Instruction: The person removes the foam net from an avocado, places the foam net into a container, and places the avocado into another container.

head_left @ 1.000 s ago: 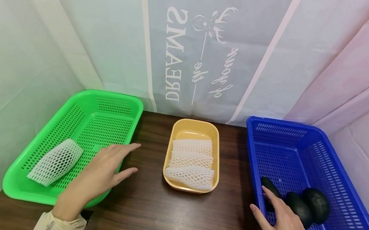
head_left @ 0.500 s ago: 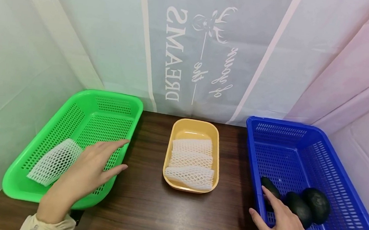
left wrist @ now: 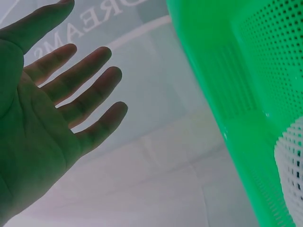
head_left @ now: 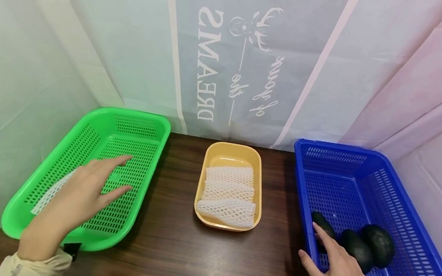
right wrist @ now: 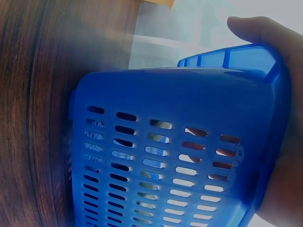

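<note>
My left hand (head_left: pixel 77 195) hovers over the green basket (head_left: pixel 158 158), fingers spread and holding nothing. Partly covered by it in the head view, a white foam net sleeve (head_left: pixel 51 193) lies in that basket; whether something is inside it cannot be told. My right hand (head_left: pixel 338 269) is at the near left corner of the blue basket (head_left: pixel 300 173), its fingers over the inside and its thumb (right wrist: pixel 265 30) outside, raised off the rim. Beneath and beside those fingers sit dark green avocados: one by the left wall (head_left: pixel 322 221), two others (head_left: pixel 380 247) to the right.
Between the baskets stands a yellow tray (head_left: pixel 201 185) with several white foam net sleeves (head_left: pixel 228 190) laid in a row. All of it rests on a dark wooden table (head_left: pixel 208 262). A printed cloth (head_left: pixel 244 68) hangs behind, with pale cloth along both sides.
My left hand has moved left and slightly down, from the green basket's right rim to over its inside, covering more of the foam net sleeve. My right hand stays in place.
</note>
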`<state>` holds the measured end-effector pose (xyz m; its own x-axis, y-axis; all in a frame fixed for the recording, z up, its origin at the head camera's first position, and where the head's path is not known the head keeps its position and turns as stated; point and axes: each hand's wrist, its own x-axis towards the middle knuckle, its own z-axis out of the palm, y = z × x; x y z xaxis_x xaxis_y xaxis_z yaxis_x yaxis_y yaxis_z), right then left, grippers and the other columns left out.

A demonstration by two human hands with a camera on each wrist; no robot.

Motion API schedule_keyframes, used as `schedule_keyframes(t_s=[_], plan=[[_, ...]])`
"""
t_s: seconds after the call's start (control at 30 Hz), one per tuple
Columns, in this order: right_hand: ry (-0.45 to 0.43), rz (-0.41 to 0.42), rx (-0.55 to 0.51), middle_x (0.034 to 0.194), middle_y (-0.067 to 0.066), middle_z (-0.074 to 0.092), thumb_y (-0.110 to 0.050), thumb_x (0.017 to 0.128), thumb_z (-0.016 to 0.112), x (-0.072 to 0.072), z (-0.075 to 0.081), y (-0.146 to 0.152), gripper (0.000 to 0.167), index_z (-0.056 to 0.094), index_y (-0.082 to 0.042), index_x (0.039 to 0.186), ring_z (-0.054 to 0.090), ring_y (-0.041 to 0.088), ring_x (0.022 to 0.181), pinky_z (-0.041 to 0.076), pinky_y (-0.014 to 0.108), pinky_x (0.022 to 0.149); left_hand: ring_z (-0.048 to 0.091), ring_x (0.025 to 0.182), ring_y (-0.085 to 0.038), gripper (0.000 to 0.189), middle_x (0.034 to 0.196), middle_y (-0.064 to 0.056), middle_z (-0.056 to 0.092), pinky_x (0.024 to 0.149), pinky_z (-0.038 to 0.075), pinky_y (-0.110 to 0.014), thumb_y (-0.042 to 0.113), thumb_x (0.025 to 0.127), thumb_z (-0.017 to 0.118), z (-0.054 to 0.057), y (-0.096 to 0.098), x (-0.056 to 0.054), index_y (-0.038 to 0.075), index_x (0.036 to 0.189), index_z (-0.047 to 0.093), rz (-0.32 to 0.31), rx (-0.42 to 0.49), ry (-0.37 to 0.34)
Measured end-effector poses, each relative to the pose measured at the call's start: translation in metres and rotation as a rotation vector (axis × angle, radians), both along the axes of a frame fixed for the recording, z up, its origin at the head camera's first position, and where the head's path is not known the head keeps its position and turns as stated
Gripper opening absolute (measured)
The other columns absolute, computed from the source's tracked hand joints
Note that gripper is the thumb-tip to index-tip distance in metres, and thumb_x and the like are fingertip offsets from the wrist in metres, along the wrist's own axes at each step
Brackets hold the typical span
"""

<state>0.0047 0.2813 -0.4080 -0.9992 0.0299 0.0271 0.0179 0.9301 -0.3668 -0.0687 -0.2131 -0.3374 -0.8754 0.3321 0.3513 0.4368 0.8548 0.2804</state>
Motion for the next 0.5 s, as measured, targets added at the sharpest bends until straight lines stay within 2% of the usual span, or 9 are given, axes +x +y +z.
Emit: schedule_keyframes(t_s=[0.1, 0.33, 0.5], plan=[[0.007, 0.002, -0.004, 0.124, 0.019, 0.067, -0.049, 0.088, 0.070, 0.000, 0.000, 0.000, 0.075, 0.043, -0.013, 0.149, 0.066, 0.044, 0.099, 0.052, 0.059, 0.067, 0.059, 0.113, -0.046, 0.068, 0.126, -0.022, 0.065, 0.092, 0.043, -0.065, 0.018, 0.080, 0.081, 0.002, -0.008, -0.005, 0.008, 0.141, 0.051, 0.024, -0.017, -0.044], [-0.013, 0.002, -0.001, 0.124, 0.019, 0.067, -0.050, 0.088, 0.069, 0.000, 0.001, 0.000, 0.076, 0.042, -0.014, 0.150, 0.065, 0.045, 0.101, 0.051, 0.060, 0.068, 0.058, 0.110, -0.048, 0.069, 0.123, -0.023, 0.065, 0.091, 0.043, -0.066, 0.017, 0.083, 0.079, 0.003, -0.022, -0.019, 0.005, 0.143, 0.047, 0.045, -0.040, -0.083], [-0.022, 0.001, 0.002, 0.124, 0.019, 0.067, -0.051, 0.088, 0.069, 0.000, 0.002, 0.000, 0.077, 0.041, -0.014, 0.150, 0.064, 0.046, 0.103, 0.051, 0.062, 0.069, 0.055, 0.113, -0.050, 0.067, 0.125, -0.024, 0.064, 0.095, 0.040, -0.068, 0.019, 0.086, 0.076, 0.004, -0.029, -0.026, 0.005, 0.144, 0.045, 0.068, -0.048, -0.135]])
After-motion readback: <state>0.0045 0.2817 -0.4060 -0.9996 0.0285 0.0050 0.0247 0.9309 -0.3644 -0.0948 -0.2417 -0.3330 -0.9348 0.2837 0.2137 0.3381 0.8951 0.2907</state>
